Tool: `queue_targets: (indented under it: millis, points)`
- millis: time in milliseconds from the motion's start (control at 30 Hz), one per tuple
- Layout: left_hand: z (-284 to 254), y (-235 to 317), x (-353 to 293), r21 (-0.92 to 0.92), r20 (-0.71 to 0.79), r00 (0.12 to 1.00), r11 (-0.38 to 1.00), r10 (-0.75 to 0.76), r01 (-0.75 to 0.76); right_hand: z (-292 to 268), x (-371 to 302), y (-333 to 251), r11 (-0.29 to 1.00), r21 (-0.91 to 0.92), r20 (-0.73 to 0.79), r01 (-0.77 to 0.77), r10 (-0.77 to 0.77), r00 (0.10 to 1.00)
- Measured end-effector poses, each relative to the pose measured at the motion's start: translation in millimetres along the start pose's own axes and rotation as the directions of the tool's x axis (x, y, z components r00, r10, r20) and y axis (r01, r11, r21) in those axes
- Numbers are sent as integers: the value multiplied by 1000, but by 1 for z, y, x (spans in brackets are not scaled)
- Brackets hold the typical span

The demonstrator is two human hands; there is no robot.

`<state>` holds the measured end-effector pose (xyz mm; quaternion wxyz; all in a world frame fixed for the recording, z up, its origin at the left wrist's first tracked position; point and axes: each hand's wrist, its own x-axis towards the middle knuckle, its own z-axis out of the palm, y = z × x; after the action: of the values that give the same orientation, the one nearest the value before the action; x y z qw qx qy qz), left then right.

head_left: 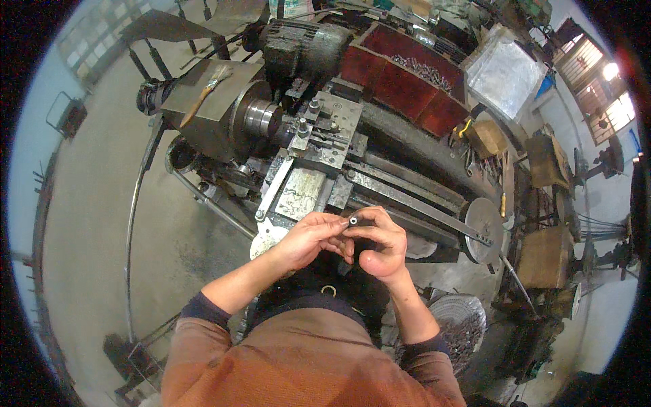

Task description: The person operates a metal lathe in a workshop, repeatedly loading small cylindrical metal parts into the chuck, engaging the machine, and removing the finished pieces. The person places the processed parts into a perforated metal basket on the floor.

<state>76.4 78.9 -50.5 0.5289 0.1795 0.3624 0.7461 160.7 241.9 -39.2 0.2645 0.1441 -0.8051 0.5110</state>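
Note:
Close in front of my body, both hands meet around a small round metal part with a hole in its end (353, 221). The fingertips of my left hand (313, 239) pinch it from the left. My right hand (382, 244) has its thumb side and curled fingers at the part from the right. Its exact shape is mostly hidden by the fingers. Just beyond my hands lies the lathe's carriage with its tool post (302, 127), apart from them. The chuck (261, 117) sits to the left of the tool post.
A brush with a wooden handle (196, 107) lies on the headstock cover. Behind the lathe stands a dark red tray (400, 88) holding many small metal pieces. A round metal disc (483, 230) is at the right end of a long bar. A basin of metal pieces (461, 319) sits low at right.

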Motion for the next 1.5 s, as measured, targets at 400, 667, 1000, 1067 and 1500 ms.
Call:
queue_targets:
  millis: [400,667,1000,1067,1500]
  points:
    - [0,5,-2,61,12,999,997,37,-38,5,9,-14,983,-132,-8,130,-132,991]
    - [2,5,-3,74,2,999,996,49,-49,1,8,-10,996,-22,29,83,-82,996]
    - [7,11,-4,155,-34,999,987,37,-31,2,7,-12,995,-73,36,70,-67,997]
    - [10,13,-3,239,-53,997,970,54,-40,4,7,-15,980,-182,34,85,-80,996]
    - [-9,33,-27,439,-189,977,898,95,-2,-27,24,-4,962,-223,110,160,-138,984]
